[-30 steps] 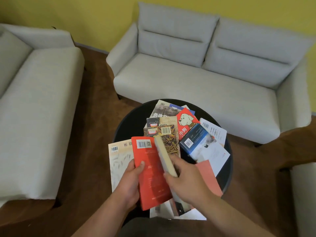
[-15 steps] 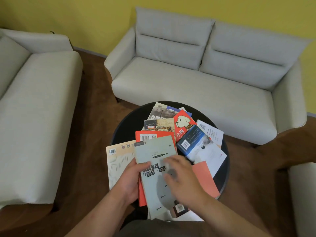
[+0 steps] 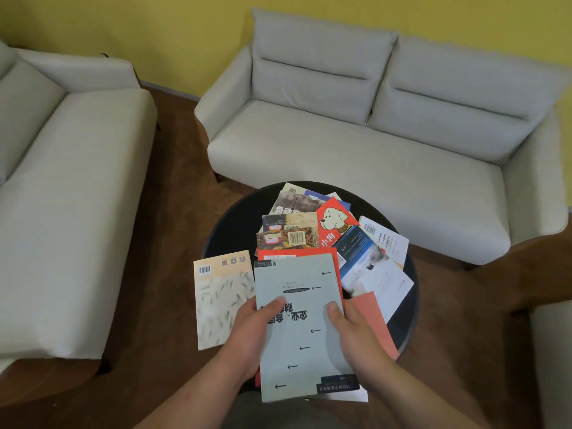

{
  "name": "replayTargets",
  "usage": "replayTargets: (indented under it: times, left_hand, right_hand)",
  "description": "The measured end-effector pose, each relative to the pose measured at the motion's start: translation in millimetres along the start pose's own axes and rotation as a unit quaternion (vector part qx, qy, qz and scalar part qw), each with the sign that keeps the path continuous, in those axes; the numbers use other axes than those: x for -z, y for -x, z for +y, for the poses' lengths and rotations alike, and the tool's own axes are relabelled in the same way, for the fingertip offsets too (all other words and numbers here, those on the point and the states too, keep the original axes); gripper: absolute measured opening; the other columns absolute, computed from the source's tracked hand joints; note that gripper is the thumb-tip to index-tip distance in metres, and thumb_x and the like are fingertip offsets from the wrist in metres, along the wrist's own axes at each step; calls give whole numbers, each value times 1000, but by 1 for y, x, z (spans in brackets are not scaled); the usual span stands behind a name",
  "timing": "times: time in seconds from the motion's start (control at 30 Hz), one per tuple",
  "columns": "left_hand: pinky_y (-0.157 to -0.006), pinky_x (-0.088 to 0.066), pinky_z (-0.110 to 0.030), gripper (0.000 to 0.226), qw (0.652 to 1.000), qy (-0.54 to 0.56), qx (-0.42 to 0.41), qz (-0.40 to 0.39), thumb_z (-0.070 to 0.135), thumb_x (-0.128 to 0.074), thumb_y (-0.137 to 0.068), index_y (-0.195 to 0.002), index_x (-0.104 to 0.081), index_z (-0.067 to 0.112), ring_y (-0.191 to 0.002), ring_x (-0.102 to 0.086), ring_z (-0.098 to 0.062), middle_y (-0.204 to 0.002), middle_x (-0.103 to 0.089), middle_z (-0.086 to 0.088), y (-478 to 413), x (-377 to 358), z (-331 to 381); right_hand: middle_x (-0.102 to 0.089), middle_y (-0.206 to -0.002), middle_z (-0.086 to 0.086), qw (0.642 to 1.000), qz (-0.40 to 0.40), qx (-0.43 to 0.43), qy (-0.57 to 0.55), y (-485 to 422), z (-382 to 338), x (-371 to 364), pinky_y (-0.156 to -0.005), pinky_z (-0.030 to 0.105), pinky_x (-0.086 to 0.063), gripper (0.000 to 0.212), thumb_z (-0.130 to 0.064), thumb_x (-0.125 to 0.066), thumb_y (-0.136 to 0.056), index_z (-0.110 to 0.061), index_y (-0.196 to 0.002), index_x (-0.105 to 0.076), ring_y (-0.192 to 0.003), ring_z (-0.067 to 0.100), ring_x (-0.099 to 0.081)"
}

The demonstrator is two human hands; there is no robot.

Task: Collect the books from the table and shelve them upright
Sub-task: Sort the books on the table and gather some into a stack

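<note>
A pale grey-green book with black arrows [image 3: 298, 308] lies on top of a red book [image 3: 297, 252]; I hold the two as a stack over the near side of the round black table [image 3: 229, 224]. My left hand [image 3: 250, 335] grips the stack's left edge, thumb on the cover. My right hand [image 3: 359, 332] grips its right edge. Several more books lie spread on the table: a cream one with a barcode [image 3: 219, 292] at the left, a red one with a dog [image 3: 332, 221], a blue-and-white one [image 3: 368, 261], a salmon one [image 3: 373, 314].
A grey two-seat sofa [image 3: 356, 144] stands behind the table against a yellow wall. Another grey sofa [image 3: 62, 187] fills the left side. Brown wooden floor runs between them. A pale piece of furniture [image 3: 554, 360] shows at the right edge. No shelf is in view.
One second ago my right hand held the grey-green book on edge over the red one. It has been laid flat on the red book, and both hands now hold the stack by its sides.
</note>
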State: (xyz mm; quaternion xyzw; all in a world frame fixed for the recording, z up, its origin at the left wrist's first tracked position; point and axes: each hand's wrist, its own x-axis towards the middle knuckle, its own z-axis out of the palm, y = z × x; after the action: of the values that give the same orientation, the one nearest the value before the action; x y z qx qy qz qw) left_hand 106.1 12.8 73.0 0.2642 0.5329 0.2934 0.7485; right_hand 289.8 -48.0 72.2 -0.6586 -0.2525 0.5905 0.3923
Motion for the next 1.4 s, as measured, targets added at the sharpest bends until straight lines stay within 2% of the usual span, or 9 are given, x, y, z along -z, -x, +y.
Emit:
replayTargets:
  times: [0.17, 0.27, 0.33, 0.4, 0.5, 0.7, 0.97, 1.2, 1.4]
  left_hand:
    - [-83, -56, -41, 31, 999, -40, 35, 3, 42, -50, -102, -111, -74, 23, -95, -76, -22, -106, -79, -3, -16, 16, -15]
    - [-71, -55, -36, 30, 957, -177, 12, 230, 39, -58, -99, -105, -67, 11, -90, -71, -23, -98, -71, -5, -36, 69, -26]
    - [-93, -55, -48, 48, 896, -307, 42, 317, 35, -63, -95, -132, -55, 7, -114, -61, -35, -126, -62, -16, -47, 115, -30]
    - [-106, -46, -51, 64, 897, -334, 101, 273, 30, -61, -98, -152, -35, 6, -130, -51, -40, -146, -49, -19, -58, 144, -34]
    - [-104, -50, -51, 50, 944, -280, 84, 156, 14, -56, -100, -148, -43, 12, -122, -57, -31, -137, -58, -10, -63, 154, -40]
    - [-108, -45, -42, 58, 936, -313, 12, 160, 6, -51, -101, -155, -35, 20, -132, -52, -29, -143, -56, -5, -66, 171, -29]
    - [-88, -60, -43, 58, 879, -470, 48, 69, 14, -68, -92, -143, -42, 23, -116, -61, -26, -134, -60, -3, -73, 211, -11]
    - [-85, -62, -43, 86, 894, -444, 56, -17, 9, -70, -88, -152, -24, 43, -124, -58, -26, -130, -54, 11, -65, 216, -14]
    - [-92, -60, -43, 66, 890, -449, 72, -40, 14, -68, -92, -143, -35, 40, -126, -56, -21, -132, -55, 13, -63, 229, -15]
  right_hand:
    - [-77, -115, 0, 999, -28, -19, 29, -16, 10, 5, -94, 47, -57, 30, -21, -64, -99, -17, -128, -63, -103, 24, -75]
    - [-78, -113, 2, 999, -4, -43, 16, -26, 16, 4, -98, 53, -54, 26, -21, -62, -100, -16, -126, -64, -103, 26, -75]
    - [-78, -112, 3, 998, 12, -62, 4, -31, 18, 2, -97, 52, -55, 24, -21, -59, -102, -18, -125, -63, -102, 27, -75]
    - [-78, -111, 2, 997, 26, -74, -7, -34, 18, -2, -90, 47, -58, 22, -22, -58, -103, -19, -123, -63, -100, 27, -75]
    - [-79, -109, 3, 995, 39, -89, -12, -32, 17, -12, -87, 47, -60, 17, -22, -57, -103, -22, -118, -64, -99, 29, -75]
    - [-75, -114, 5, 994, 68, -82, 4, -24, 22, -36, -87, 43, -58, 17, -20, -60, -102, -17, -119, -62, -101, 26, -73]
    - [-73, -124, 3, 995, 57, -59, -49, -19, 31, -66, -102, 51, -52, 33, -17, -52, -104, -29, -135, -54, -112, 27, -70]
    - [-75, -120, 10, 994, 71, -40, -67, -22, 44, -101, -97, 57, -54, 40, -7, -61, -99, -21, -136, -58, -107, 34, -72]
    - [-76, -109, -3, 992, 116, -52, -25, -33, 60, -126, -73, 34, -61, 29, -16, -70, -94, -35, -113, -59, -90, 15, -76]
